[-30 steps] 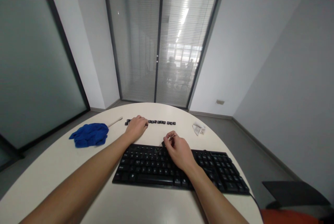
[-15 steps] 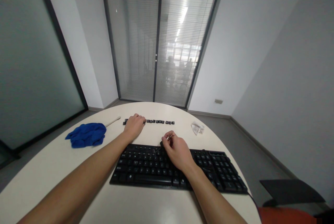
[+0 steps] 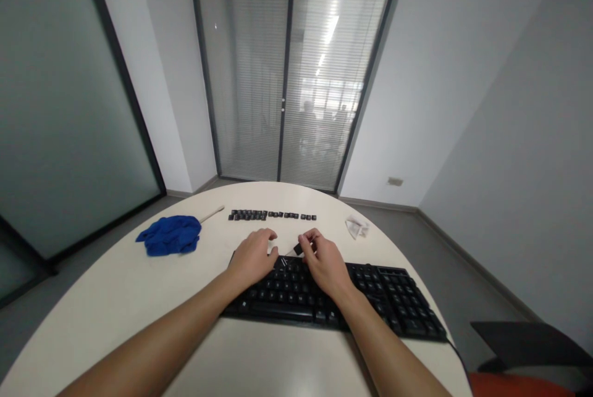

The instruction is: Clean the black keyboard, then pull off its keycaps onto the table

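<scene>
A black keyboard (image 3: pixel 287 312) lies across the table in front of me. My right hand (image 3: pixel 324 264) is closed over its upper middle, fingertips pinching a small tool with a black part and thin metal wires that looks like a keycap puller (image 3: pixel 298 249). My left hand (image 3: pixel 254 256) hovers at the keyboard's upper left, thumb and fingers apart, with nothing visible between them. Both hands hide some of the keys. Beyond them, loose black keycaps (image 3: pixel 248 215) stand in rows, two deep on the left and single toward the right.
On the left of the round white table (image 3: pixel 115 298) lies a crumpled blue cloth (image 3: pixel 171 235), with a pale-handled brush or swab (image 3: pixel 213 213) sticking out behind it. Crumpled white wrapping (image 3: pixel 357 226) is at the right. A black and red chair (image 3: pixel 532 347) stands off the table's right edge.
My left hand has come back from the keycap row toward the keyboard, uncovering the row's left end. My right hand stays near the upper keys with the puller. The view has shifted slightly.
</scene>
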Demonstrator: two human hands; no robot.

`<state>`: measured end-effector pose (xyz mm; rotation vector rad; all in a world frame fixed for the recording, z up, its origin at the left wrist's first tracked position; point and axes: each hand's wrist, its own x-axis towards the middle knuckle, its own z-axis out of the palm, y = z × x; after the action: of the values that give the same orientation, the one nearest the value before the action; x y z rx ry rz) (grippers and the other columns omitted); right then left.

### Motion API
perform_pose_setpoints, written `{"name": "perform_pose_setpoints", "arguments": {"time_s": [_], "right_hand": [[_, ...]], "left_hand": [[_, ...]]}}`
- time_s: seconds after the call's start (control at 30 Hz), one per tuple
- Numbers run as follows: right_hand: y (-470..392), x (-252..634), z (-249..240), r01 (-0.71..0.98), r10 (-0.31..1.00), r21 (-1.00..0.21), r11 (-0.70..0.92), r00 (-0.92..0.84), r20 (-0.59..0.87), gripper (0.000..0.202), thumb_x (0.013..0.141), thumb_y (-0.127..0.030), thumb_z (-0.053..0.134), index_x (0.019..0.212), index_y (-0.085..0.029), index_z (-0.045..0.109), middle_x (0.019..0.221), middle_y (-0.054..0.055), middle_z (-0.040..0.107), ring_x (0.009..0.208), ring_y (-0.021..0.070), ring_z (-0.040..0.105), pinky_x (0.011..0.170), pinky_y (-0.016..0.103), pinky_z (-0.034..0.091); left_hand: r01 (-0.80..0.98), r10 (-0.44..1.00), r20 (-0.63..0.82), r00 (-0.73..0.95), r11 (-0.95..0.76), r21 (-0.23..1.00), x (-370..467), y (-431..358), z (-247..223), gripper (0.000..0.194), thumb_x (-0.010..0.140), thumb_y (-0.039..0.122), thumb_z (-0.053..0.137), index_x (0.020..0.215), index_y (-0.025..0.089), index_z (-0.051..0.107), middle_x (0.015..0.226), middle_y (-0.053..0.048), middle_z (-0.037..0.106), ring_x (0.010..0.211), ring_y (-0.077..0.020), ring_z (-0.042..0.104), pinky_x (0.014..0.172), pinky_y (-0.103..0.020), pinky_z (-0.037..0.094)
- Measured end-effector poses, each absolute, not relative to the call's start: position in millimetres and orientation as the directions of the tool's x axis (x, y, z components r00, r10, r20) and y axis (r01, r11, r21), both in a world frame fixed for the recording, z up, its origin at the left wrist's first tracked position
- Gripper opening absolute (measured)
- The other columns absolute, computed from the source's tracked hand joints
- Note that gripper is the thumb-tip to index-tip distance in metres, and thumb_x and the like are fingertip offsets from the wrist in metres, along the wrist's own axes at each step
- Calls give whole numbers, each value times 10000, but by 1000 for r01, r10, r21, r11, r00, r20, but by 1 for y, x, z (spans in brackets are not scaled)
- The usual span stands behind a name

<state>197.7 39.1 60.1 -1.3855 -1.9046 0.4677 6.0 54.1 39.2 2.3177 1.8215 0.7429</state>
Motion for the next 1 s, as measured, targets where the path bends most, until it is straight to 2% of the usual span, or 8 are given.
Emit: {"name": "perform_pose_setpoints", "arguments": {"time_s": [0.33,0.57,0.77,1.0], "right_hand": [[41,202,62,670,916,-645,369,-145,373,317,975,-476,372,833,-228,509,642,7,657,638,195,656,645,277,433],[44,202,59,671,912,-634,384,-165,377,320,970,-477,380,828,-227,519,679,12,662,654,198,669,648,279,445],[45,202,57,654,917,-655,379,-171,360,328,976,-484,377,834,-227,523,619,-5,642,630,194,656,658,283,446],[42,197,58,664,904,-618,422,-254,345,339,981,-475,385,830,-219,549,653,0,643,645,186,634,664,279,437]], "left_hand": [[818,886,338,318,-436,374,5,25,37,205,921,282,475,1046,209,620,1023,-54,681,976,-240,606,884,-381,456],[805,878,324,353,-461,374,7,23,42,179,914,262,481,1002,213,629,984,-47,681,950,-233,606,867,-365,461],[809,882,312,353,-455,372,8,24,42,182,912,272,490,1002,215,637,977,-50,680,944,-234,605,867,-365,460],[810,880,307,361,-459,364,9,23,45,184,913,258,483,1008,208,633,987,-47,685,950,-234,608,874,-368,458]]}}
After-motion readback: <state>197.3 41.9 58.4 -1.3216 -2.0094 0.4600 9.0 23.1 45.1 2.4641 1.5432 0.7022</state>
